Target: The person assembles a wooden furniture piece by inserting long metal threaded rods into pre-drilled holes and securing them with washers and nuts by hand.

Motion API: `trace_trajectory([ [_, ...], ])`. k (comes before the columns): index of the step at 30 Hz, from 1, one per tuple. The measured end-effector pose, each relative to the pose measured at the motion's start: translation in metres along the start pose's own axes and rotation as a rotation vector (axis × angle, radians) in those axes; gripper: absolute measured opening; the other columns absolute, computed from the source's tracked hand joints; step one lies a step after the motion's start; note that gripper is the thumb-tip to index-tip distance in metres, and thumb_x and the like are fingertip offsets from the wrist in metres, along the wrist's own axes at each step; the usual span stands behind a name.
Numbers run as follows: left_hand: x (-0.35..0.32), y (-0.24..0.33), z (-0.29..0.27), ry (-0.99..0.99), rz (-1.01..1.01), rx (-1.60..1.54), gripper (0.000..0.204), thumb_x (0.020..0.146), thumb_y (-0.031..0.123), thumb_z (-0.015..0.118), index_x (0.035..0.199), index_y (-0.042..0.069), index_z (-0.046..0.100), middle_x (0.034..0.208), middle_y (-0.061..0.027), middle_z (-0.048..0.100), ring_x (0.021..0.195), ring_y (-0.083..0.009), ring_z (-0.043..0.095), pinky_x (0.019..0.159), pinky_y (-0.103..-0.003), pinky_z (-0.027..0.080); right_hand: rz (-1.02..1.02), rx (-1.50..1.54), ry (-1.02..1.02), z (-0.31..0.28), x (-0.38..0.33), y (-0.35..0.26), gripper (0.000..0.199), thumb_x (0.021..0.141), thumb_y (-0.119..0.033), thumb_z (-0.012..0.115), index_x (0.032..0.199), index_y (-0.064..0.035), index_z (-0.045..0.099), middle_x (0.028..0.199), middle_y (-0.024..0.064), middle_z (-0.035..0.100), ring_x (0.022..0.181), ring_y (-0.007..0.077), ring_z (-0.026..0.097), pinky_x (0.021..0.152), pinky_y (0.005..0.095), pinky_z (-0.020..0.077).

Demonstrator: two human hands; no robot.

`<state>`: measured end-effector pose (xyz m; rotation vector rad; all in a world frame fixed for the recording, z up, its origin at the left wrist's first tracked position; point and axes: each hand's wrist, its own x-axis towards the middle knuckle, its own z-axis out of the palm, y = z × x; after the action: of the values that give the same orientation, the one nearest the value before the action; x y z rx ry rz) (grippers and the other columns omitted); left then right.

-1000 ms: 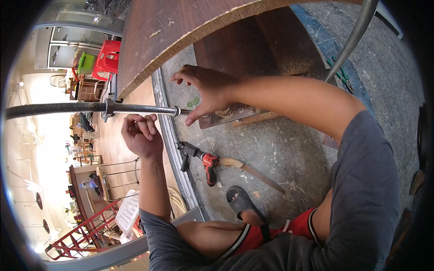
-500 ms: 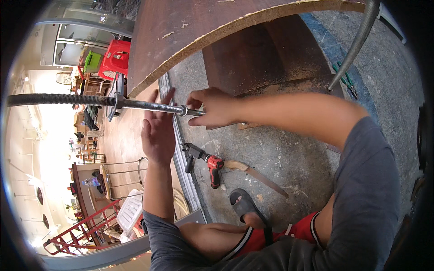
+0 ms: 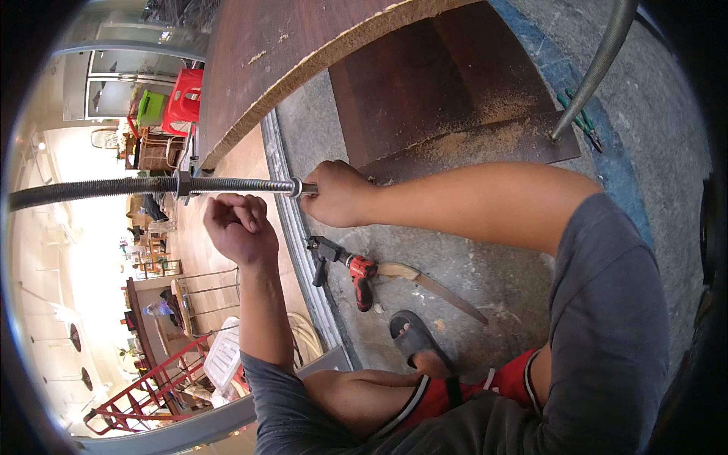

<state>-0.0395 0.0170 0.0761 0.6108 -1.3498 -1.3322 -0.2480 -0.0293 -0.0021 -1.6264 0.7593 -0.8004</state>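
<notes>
A grey threaded rod (image 3: 239,184) runs in from the left edge. It carries a large nut (image 3: 183,185) partway along and a ring-like collar (image 3: 294,187) close to its right end. My right hand (image 3: 339,194) is closed around the short shiny end just past the collar, back of the hand toward me. Just below the rod, between nut and collar, my left hand (image 3: 241,230) is curled into a loose fist. Nothing shows in its fingers, and it appears apart from the rod.
A dark wooden panel with a raw cut edge (image 3: 303,68) hangs over the work. Beneath it lies a brown board (image 3: 432,91) strewn with sawdust. On the floor are a red and black cordless tool (image 3: 362,280), a wooden-handled saw (image 3: 436,287) and green-handled pliers (image 3: 584,125).
My left hand has dropped from behind the rod and its spread fingers have curled in. My right hand has closed on the rod's end and shifted slightly left.
</notes>
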Motion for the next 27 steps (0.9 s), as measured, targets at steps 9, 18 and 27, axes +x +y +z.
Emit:
trace_trajectory([
  [9,0.02,0.0,-0.009,-0.305,-0.004,-0.08,0.066,0.105,0.049,0.032,0.146,-0.003,0.041,0.127,-0.0218,0.062,0.122,-0.0291,0.058,0.11,-0.04,0.038,-0.038,-0.015,-0.026,-0.002,0.002,0.006,0.023,0.081,-0.02,0.062,0.076,0.0017,0.068,0.075,0.025,0.067,0.075,0.0411,0.068,0.076,0.0484,0.0533],
  [18,0.009,0.003,0.037,0.279,0.15,0.217,0.056,0.108,0.039,0.024,0.074,0.007,0.055,0.055,-0.0023,0.047,0.052,-0.0118,0.034,0.056,-0.032,0.029,-0.007,0.0,0.003,0.0,0.001,0.006,0.023,0.081,-0.02,0.062,0.076,0.0017,0.068,0.076,0.0258,0.067,0.077,0.0412,0.068,0.076,0.0484,0.0533],
  [27,0.017,-0.003,0.054,0.472,0.265,0.259,0.059,0.108,0.041,0.025,0.079,0.004,0.059,0.039,-0.0001,0.031,0.041,-0.0135,0.031,0.049,-0.031,0.03,-0.032,-0.006,0.026,0.002,-0.001,0.007,0.023,0.081,-0.021,0.063,0.075,0.0015,0.067,0.073,0.0259,0.066,0.075,0.0421,0.067,0.074,0.0489,0.0527],
])
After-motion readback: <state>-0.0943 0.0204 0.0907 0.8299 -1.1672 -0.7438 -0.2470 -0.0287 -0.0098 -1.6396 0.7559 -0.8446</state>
